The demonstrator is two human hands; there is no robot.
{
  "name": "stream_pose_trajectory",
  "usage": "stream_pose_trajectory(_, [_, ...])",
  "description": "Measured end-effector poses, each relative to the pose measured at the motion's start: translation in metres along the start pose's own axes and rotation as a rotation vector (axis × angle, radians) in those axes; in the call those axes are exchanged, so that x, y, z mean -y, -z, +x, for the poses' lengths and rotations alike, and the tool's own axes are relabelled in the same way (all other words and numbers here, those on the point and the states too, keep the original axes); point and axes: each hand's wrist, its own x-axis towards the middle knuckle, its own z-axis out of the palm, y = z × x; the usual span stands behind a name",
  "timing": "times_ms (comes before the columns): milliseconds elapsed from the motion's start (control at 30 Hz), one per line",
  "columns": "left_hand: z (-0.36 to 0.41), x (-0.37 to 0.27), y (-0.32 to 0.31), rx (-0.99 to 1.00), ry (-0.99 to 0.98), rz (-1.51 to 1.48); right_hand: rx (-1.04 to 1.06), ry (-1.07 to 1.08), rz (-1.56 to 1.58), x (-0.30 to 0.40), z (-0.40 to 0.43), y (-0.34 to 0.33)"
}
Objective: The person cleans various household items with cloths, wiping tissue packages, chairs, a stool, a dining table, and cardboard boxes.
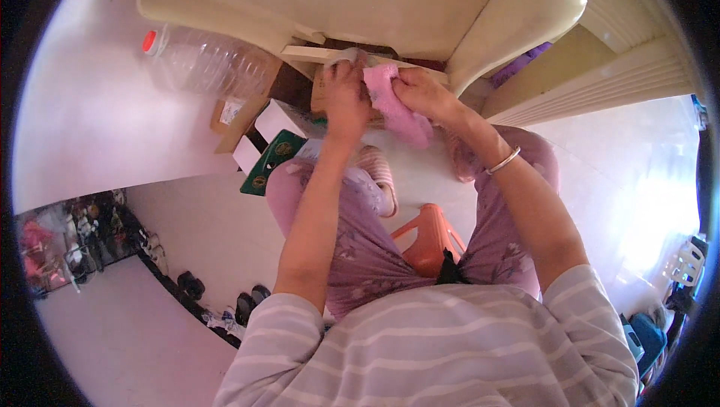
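My right hand (427, 92) grips a pink fuzzy cloth (391, 100), which hangs down towards my knees; it may be a sock. Beside it, my left hand (346, 100) is blurred, with its fingers at a greyish-white thing (347, 57). Whether those fingers hold that thing or only touch it, I cannot tell. Both hands are in front of a low cream furniture piece (371, 2). Behind the left hand stands a cardboard box (319, 89), partly hidden by the fingers and wrist.
A large clear plastic bottle (208, 61) with a red cap lies at the left, above a green box (275, 162) and a white box (281, 120). An orange plastic stool (430, 238) is beneath me. Several shoes (191, 285) line the left side. Ribbed cream furniture (607, 75) stands right.
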Motion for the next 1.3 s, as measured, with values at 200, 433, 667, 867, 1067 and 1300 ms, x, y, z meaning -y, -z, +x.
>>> stream_pose_trajectory(200, [0.011,0.03,0.002,-0.109,0.127,0.112,0.132,0.074,-0.356,-0.002,0.0,-0.004])
stream_pose_trajectory(433, [-0.006,-0.004,-0.011,-0.055,-0.066,-0.01,-0.143,0.035,0.168,0.005,-0.011,-0.002])
stream_pose_trajectory(667, [-0.013,-0.011,0.0,0.045,-0.084,-0.167,-0.083,-0.097,0.341,0.007,-0.01,-0.005])
stream_pose_trajectory(867, [0.002,0.014,0.008,-0.067,0.134,0.075,-0.025,-0.171,-0.055,-0.004,-0.021,-0.013])
stream_pose_trajectory(1067, [0.001,-0.017,-0.01,-0.042,-0.101,-0.028,0.158,0.165,-0.365,-0.03,-0.057,-0.039])
stream_pose_trajectory(1300, [0.001,-0.058,-0.018,0.011,-0.158,-0.044,-0.046,0.07,-0.549,-0.02,-0.133,-0.038])
